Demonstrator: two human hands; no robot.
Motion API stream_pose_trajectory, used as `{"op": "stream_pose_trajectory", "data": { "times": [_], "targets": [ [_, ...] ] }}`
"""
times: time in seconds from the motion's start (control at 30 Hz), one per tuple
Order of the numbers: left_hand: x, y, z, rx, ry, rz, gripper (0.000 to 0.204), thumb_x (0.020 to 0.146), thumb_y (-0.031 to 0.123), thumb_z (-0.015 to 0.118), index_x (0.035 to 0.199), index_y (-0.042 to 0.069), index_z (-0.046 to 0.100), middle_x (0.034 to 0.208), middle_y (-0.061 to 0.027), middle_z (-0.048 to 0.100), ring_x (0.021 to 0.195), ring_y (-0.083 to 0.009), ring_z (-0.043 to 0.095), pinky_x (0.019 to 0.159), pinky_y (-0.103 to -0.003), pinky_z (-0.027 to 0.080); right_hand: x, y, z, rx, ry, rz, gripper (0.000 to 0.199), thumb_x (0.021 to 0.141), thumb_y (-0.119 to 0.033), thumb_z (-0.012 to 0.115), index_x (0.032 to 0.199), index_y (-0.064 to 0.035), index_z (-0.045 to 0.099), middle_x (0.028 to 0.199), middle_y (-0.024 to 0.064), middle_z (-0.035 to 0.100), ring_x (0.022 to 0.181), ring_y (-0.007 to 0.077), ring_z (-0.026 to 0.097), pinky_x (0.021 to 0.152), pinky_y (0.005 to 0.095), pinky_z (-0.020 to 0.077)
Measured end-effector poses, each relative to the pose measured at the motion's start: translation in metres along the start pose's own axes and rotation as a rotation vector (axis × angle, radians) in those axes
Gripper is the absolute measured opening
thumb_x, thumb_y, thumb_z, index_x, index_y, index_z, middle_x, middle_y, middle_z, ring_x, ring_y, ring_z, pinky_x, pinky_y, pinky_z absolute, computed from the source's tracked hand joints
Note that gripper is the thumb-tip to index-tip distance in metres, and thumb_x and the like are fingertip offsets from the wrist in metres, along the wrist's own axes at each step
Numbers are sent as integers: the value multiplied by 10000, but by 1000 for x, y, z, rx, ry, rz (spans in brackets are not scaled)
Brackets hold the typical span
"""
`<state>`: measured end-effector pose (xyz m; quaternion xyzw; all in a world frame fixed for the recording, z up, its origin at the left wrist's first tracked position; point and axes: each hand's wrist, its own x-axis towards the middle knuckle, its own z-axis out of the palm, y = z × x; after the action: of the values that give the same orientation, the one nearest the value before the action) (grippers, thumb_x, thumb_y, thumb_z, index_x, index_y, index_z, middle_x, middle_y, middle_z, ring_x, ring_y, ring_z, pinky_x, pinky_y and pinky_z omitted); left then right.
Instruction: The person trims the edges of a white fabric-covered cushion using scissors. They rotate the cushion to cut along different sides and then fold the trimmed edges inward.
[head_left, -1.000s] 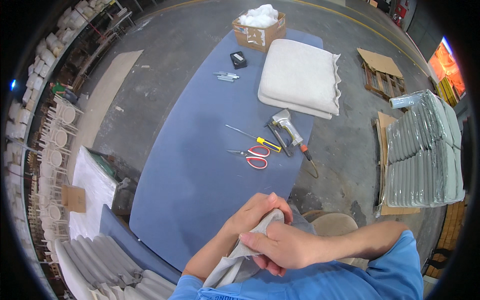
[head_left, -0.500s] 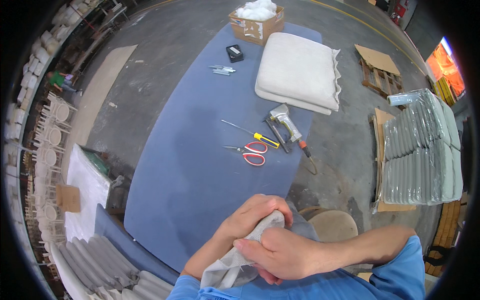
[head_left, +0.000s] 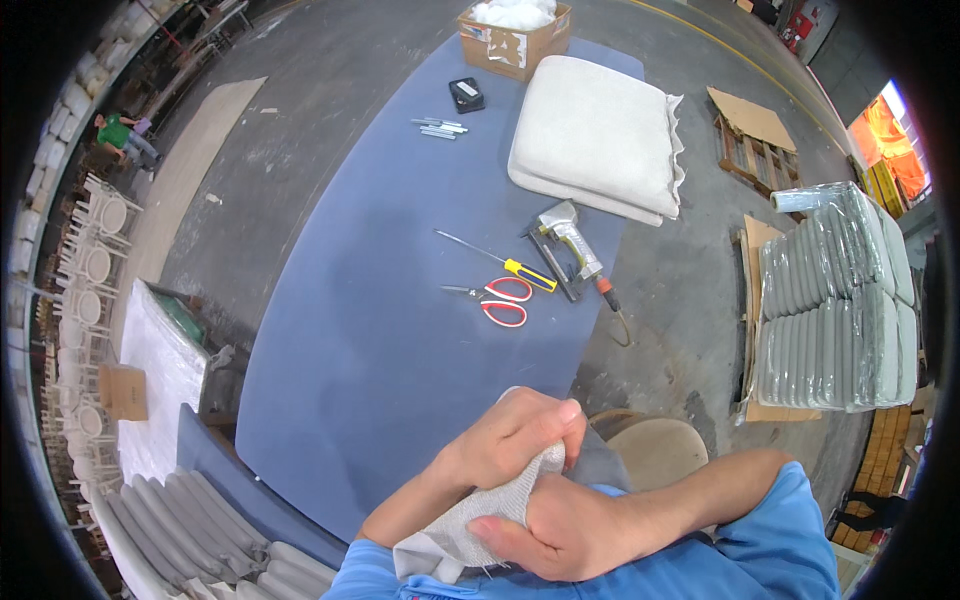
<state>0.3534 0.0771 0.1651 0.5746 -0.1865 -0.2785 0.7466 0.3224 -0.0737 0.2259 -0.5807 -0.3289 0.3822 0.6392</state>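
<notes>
evidently, the handling of the cloth (head_left: 492,508) is under way and looks unfinished: it sits bunched at six o'clock of the view, against the blue shirt (head_left: 700,560), its frayed end loose. the left hand (head_left: 515,440) has its fingers curled closed around the upper part; the right hand (head_left: 575,530) clasps it, thumb on top, other fingers hidden. the scissors (head_left: 484,294) and screwdriver (head_left: 530,275) lie unheld near the centre, the staple gun (head_left: 570,240) at two o'clock, while pale pads (head_left: 598,130) are already stacked at one o'clock.
</notes>
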Motion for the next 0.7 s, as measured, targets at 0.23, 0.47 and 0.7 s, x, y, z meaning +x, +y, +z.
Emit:
{"op": "stream_pose_trajectory", "data": {
  "times": [0.23,0.47,0.7],
  "targets": [
    [-3,7,-8,-45,-6,72,552,1087,356,380,836,-30,685,784,-151,682,750,-248,643,738,-365,501,5,20,11,-19,77,-120,557,1112,-302,440,688,7,627,528,133,568,550,325,607,571,428,490],
    [-7,-26,-23,-228,-16,214,499,1085,406,443,992,-12,701,936,-121,705,895,-231,648,857,-364,497,9,6,-21,82,-179,97,537,1107,-300,453,676,-16,599,559,68,603,546,255,619,544,380,488],
    [-13,-11,-21,-5,6,184,452,1076,305,403,885,-19,654,873,-147,674,846,-277,633,806,-390,498,14,17,-16,80,-95,-134,364,1086,-223,492,839,5,629,712,123,627,674,308,617,635,403,496]
  ]
}}
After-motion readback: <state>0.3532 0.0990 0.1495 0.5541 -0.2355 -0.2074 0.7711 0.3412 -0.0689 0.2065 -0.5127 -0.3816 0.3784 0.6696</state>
